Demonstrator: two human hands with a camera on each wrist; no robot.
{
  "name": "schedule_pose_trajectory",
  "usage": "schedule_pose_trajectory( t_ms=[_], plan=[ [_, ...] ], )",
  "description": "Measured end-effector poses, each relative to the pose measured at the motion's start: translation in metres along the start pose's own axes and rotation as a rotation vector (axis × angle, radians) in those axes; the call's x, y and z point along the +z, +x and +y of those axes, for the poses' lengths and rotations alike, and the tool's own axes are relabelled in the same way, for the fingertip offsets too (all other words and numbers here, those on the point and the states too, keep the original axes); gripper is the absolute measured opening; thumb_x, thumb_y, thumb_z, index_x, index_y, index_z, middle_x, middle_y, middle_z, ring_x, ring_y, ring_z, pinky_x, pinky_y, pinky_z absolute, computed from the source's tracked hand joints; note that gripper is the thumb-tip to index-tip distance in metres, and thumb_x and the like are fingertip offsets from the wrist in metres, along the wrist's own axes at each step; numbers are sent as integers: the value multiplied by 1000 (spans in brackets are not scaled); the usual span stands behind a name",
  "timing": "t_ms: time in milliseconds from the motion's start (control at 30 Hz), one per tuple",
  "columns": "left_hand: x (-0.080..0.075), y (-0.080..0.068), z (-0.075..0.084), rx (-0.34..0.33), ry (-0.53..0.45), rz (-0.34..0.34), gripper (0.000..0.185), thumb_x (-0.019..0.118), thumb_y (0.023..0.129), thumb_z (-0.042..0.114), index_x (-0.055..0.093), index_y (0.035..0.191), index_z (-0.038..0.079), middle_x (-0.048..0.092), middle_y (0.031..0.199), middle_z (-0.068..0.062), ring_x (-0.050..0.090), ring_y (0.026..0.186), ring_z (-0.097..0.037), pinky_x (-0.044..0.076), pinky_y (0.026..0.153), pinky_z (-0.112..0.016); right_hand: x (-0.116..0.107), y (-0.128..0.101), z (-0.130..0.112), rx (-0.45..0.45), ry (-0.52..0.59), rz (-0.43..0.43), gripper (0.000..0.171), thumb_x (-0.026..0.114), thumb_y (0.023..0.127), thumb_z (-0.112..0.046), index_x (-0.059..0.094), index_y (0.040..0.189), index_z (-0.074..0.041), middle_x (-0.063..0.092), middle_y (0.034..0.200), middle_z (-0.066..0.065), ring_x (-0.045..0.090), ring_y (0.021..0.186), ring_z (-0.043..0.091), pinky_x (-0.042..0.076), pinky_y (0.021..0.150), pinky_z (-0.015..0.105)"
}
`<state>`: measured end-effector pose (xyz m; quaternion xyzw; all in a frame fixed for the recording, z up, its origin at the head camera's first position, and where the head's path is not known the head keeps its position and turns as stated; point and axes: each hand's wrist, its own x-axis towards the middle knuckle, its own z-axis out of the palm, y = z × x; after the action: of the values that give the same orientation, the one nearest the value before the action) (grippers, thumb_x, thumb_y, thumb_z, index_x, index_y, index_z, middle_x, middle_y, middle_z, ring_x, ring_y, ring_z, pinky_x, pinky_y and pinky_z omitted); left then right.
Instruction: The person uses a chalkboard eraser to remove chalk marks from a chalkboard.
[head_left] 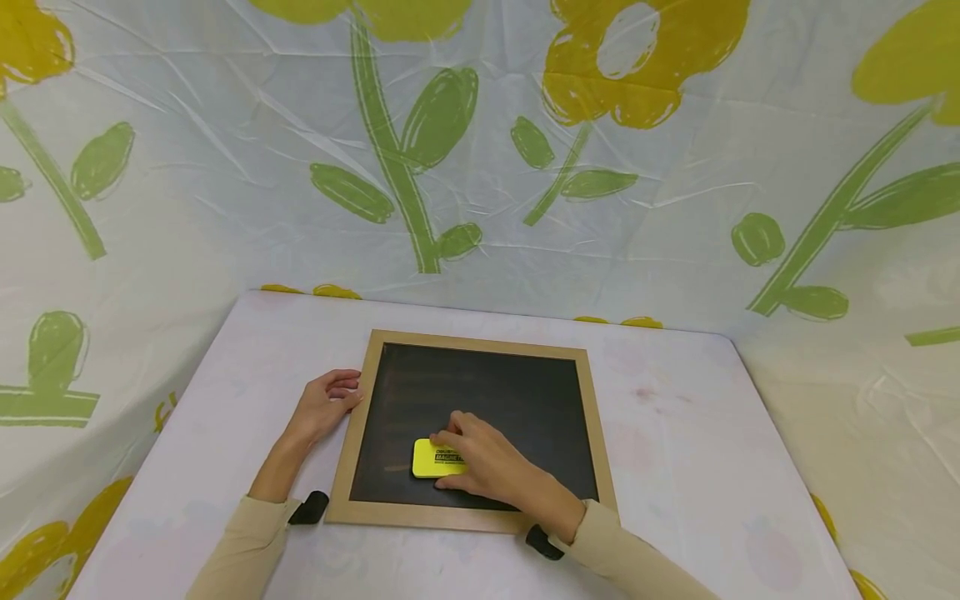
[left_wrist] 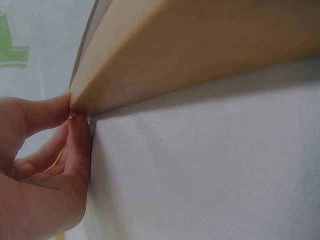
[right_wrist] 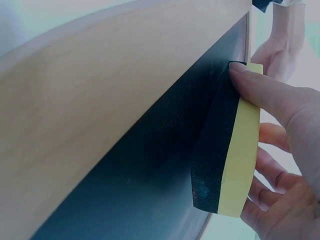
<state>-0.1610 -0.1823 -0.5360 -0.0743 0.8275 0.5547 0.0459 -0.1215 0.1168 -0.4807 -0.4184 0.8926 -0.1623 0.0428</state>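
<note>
- Yellow eraser (head_left: 433,457) with a black felt underside sits flat on the chalkboard (head_left: 495,400), near its front-left corner, long axis running left-right.
- right hand (head_left: 487,465) is right on top of it, fingers curled round its edges, so it's way nearer than the other one.
- left hand (head_left: 326,404) pinches the board's wooden frame (head_left: 358,417) on the left edge, thumb on top.
</note>
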Motion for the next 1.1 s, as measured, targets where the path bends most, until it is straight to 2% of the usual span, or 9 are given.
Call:
schedule_pose_trajectory(
  t_ms=[200,467,733,1100],
  plan=[
    [-1,-2,-1,4,-8,9,41,69,96,7,59,134,-5,65,118,-22,64,96,-24,49,73,-17,5,11,-7,-21,-1,-4,55,87,83,-41,72,127,-12,54,102,2,46,86,12,40,74,20],
    [1,-2,-1,-15,8,6,41,68,98,7,58,136,-4,64,122,-23,63,103,-30,48,76,-17,13,28,-16,-47,-10,-12,54,85,84,-42,71,128,-14,55,104,2,47,87,11,39,74,18],
    [2,-1,-1,-36,31,3,41,67,99,10,58,138,0,65,124,-21,63,105,-30,49,81,-19,19,41,-24,-83,-40,-10,53,85,84,-45,72,126,-15,56,104,1,48,87,11,40,75,17],
    [0,1,-1,-30,16,-6,42,68,99,10,58,138,0,64,124,-21,63,102,-29,49,76,-16,14,42,-28,-87,-114,-53,52,81,87,-47,70,129,-17,55,110,2,49,91,12,42,78,19]
  ],
)
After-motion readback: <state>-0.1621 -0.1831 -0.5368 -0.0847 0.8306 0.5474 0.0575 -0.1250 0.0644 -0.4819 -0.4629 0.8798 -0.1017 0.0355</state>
